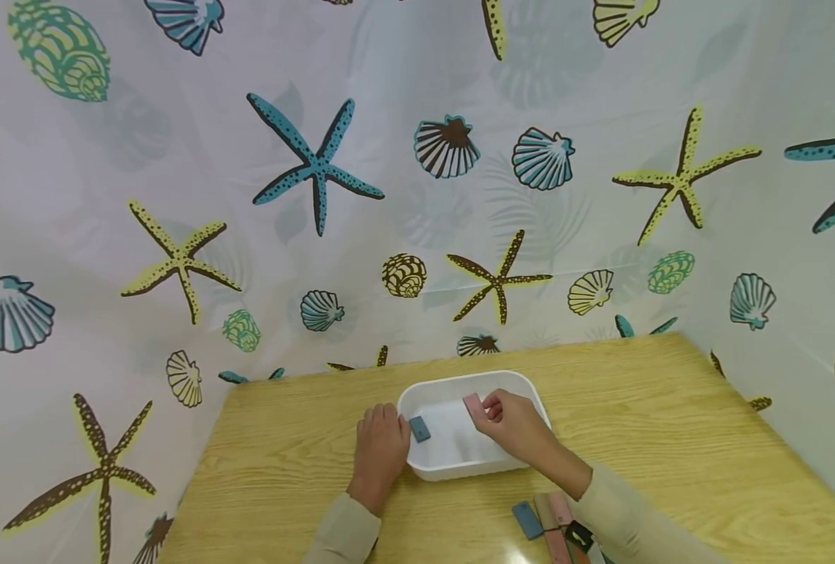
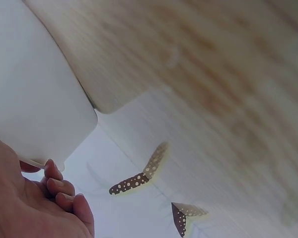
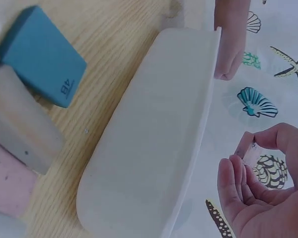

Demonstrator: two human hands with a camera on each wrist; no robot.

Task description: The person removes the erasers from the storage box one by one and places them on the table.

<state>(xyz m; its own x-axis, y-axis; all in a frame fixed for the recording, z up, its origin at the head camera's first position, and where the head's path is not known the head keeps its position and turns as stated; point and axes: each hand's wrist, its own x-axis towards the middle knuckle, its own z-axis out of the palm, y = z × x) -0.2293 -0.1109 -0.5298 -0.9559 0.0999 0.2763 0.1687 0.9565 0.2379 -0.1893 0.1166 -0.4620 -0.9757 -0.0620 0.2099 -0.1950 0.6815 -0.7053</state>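
A white plastic tub (image 1: 453, 472) stands on the wooden table. My left hand (image 1: 382, 445) holds its left rim, with the fingers (image 2: 53, 171) curled at the edge in the left wrist view. Above the inside of the tub, my right hand (image 1: 519, 425) pinches a pink eraser (image 1: 473, 408) between thumb and fingers; the right wrist view shows this eraser (image 3: 245, 144) mostly edge-on. A blue-grey eraser (image 1: 420, 428) lies inside the tub near its left wall.
In front of the tub, by my right forearm, lie several erasers: a blue one (image 1: 528, 520) marked 4B in the right wrist view, a beige one (image 1: 546, 509) and a pink one (image 1: 560, 506). A patterned cloth (image 1: 403, 204) hangs behind the table.
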